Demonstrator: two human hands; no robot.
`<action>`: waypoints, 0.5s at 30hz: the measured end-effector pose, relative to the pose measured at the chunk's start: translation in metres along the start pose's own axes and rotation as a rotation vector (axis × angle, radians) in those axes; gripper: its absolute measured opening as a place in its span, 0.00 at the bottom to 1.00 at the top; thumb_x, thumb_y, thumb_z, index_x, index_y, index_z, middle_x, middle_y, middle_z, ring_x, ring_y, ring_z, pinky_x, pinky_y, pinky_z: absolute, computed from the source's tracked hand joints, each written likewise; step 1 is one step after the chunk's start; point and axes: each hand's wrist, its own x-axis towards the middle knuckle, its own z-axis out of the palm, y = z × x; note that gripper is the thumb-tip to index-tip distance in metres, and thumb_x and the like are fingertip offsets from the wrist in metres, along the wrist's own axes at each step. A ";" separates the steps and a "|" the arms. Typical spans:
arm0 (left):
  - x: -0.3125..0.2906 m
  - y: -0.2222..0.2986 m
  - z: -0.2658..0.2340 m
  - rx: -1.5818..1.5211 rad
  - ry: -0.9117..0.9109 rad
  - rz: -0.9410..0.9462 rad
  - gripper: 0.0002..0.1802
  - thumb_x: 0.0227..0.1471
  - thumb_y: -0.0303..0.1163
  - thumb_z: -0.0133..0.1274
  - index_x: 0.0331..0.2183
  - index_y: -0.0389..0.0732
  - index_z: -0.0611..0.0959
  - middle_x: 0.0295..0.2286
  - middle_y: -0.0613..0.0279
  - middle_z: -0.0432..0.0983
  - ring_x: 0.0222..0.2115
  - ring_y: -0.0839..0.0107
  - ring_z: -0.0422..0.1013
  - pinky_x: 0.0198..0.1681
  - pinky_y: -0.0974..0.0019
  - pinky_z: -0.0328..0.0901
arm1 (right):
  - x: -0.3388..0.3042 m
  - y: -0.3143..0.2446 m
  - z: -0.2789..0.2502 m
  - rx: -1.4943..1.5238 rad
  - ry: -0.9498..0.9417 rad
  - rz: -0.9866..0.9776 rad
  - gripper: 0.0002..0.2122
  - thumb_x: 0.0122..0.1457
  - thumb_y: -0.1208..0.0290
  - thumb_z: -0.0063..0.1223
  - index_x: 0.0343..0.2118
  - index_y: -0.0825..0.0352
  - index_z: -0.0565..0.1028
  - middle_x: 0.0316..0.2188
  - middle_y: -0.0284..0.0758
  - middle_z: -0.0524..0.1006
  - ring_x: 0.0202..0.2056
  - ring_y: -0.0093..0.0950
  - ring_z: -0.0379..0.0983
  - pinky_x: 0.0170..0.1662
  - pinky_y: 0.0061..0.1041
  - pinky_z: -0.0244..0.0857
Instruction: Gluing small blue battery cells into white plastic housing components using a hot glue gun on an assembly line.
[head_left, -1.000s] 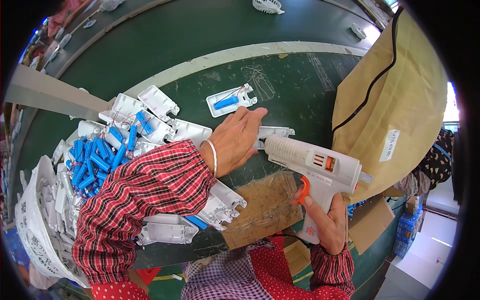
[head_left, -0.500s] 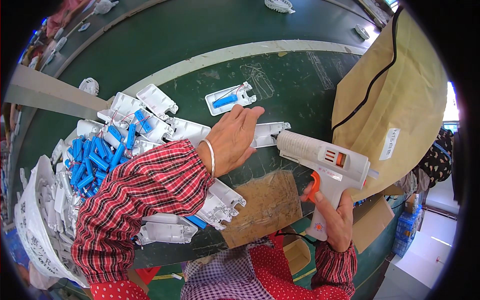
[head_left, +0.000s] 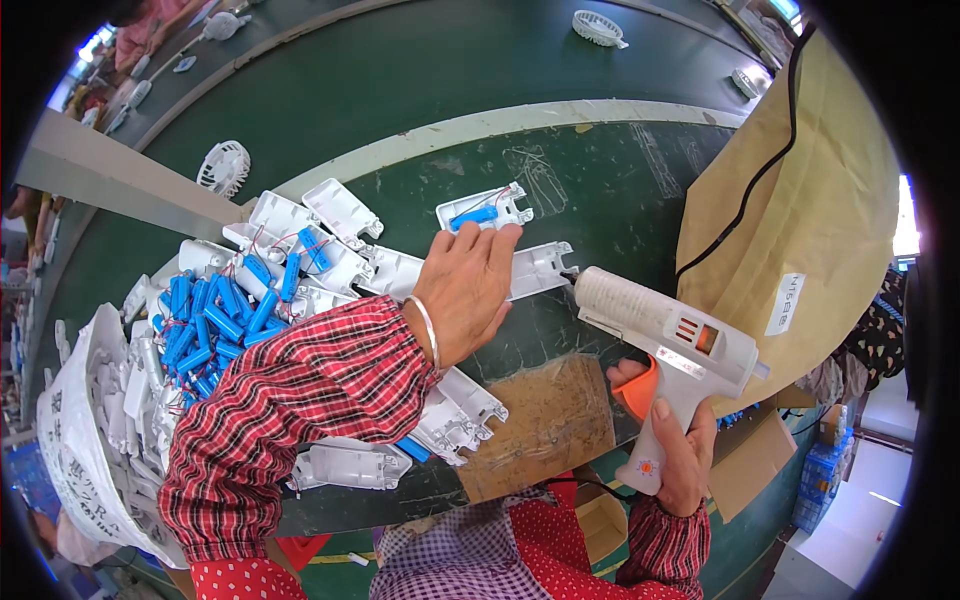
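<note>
My right hand (head_left: 682, 455) is wrapped round the handle of a white hot glue gun (head_left: 665, 335) with an orange trigger (head_left: 640, 390). Its dark nozzle points left, at the right end of an open white plastic casing (head_left: 540, 272). Palm down, my left hand (head_left: 463, 292) spans that casing's left end, fingers on the far side and thumb on the near side; its grip is partly hidden. Just beyond its fingertips lies another white casing (head_left: 508, 202) holding a blue battery (head_left: 474, 217) with thin wires.
Blue batteries (head_left: 225, 315) and white casings (head_left: 335, 210) pile up at left, beside a white sack (head_left: 75, 430) of white parts. A cardboard piece (head_left: 545, 425) lies on the near table. At right stand a tan bag (head_left: 790, 210) with a black cord across it and an open carton (head_left: 750, 460).
The view has shifted, so most things sit lower and further right. My left fingertips now lie closer to the casing with the battery. The glue gun's trigger stands at a different angle.
</note>
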 end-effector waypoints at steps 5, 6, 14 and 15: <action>-0.003 -0.002 -0.009 0.057 -0.027 -0.107 0.34 0.41 0.29 0.62 0.50 0.33 0.66 0.40 0.49 0.69 0.42 0.54 0.66 0.46 0.59 0.60 | 0.003 0.002 0.009 0.023 -0.018 -0.012 0.24 0.61 0.72 0.44 0.58 0.76 0.56 0.48 0.52 0.73 0.51 0.40 0.71 0.58 0.38 0.60; -0.003 -0.001 -0.011 0.077 -0.046 -0.124 0.33 0.41 0.29 0.62 0.49 0.34 0.67 0.41 0.49 0.69 0.43 0.53 0.66 0.46 0.59 0.62 | 0.004 0.002 0.012 0.032 -0.038 -0.021 0.24 0.61 0.72 0.43 0.58 0.76 0.57 0.48 0.52 0.73 0.51 0.41 0.71 0.58 0.38 0.60; -0.002 -0.006 -0.014 0.064 -0.049 -0.205 0.34 0.40 0.26 0.64 0.48 0.33 0.67 0.41 0.47 0.69 0.42 0.53 0.67 0.45 0.59 0.64 | 0.013 0.004 0.028 0.157 -0.094 -0.015 0.23 0.60 0.76 0.44 0.57 0.77 0.57 0.49 0.52 0.72 0.52 0.43 0.70 0.59 0.40 0.59; -0.002 -0.007 -0.013 0.038 -0.056 -0.217 0.34 0.39 0.26 0.64 0.48 0.33 0.66 0.41 0.46 0.69 0.43 0.52 0.67 0.45 0.59 0.65 | 0.014 0.004 0.029 0.164 -0.099 -0.017 0.23 0.60 0.76 0.44 0.57 0.77 0.57 0.49 0.53 0.72 0.52 0.44 0.70 0.59 0.41 0.59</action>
